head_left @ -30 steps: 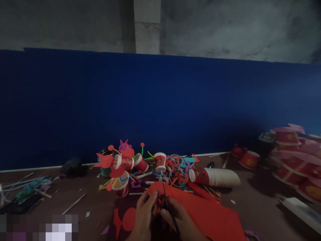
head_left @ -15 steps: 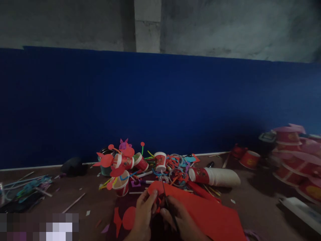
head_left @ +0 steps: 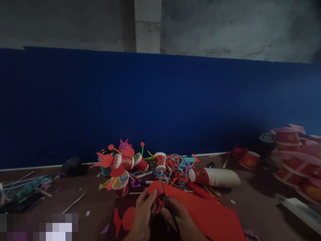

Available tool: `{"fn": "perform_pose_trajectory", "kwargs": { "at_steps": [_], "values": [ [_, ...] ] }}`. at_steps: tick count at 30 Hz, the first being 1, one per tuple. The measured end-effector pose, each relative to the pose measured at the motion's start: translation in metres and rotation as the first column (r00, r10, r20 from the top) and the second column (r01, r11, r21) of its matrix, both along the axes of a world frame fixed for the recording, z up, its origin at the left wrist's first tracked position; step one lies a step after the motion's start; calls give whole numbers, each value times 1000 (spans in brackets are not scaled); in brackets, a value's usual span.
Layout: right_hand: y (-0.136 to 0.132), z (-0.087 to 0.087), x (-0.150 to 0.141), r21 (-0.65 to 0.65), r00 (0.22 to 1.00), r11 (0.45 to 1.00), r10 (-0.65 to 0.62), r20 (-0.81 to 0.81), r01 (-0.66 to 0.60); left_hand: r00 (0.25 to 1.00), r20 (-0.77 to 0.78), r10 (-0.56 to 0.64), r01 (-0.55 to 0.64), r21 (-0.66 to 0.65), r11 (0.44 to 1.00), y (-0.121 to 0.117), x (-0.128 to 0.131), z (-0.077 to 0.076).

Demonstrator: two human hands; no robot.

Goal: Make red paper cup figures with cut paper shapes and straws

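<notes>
Currently, the left hand [head_left: 143, 211] is pinching the near-left end of a red paper sheet [head_left: 213, 216] in a closed grip, while the right hand [head_left: 180, 214] is gripping dark scissors [head_left: 166, 201], their blades crossing the paper near the left thumb. The sheet is stretching toward the lower right above the surface [head_left: 260, 211], a red disc [head_left: 128, 218] is lying beside the left hand, and stacked paper cups [head_left: 220, 177] are resting sideways beyond the sheet.
</notes>
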State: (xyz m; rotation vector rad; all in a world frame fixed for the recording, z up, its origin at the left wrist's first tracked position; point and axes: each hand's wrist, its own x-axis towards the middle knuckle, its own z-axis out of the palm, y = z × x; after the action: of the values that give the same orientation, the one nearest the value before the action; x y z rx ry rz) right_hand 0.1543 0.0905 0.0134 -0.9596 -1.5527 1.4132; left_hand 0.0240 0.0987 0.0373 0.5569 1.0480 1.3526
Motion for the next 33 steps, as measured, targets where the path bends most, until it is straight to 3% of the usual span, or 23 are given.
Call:
{"fn": "perform_pose_trajectory", "kwargs": {
  "at_steps": [18,33],
  "values": [
    [0,3,1,-13,995,998,-59,83,60,999,34,11,-11,-4,1000,3,-5,4],
    [1,1,2,-44,997,997,-54,54,56,993,-29,-118,118,19,993,6,-10,11]
  ]
}}
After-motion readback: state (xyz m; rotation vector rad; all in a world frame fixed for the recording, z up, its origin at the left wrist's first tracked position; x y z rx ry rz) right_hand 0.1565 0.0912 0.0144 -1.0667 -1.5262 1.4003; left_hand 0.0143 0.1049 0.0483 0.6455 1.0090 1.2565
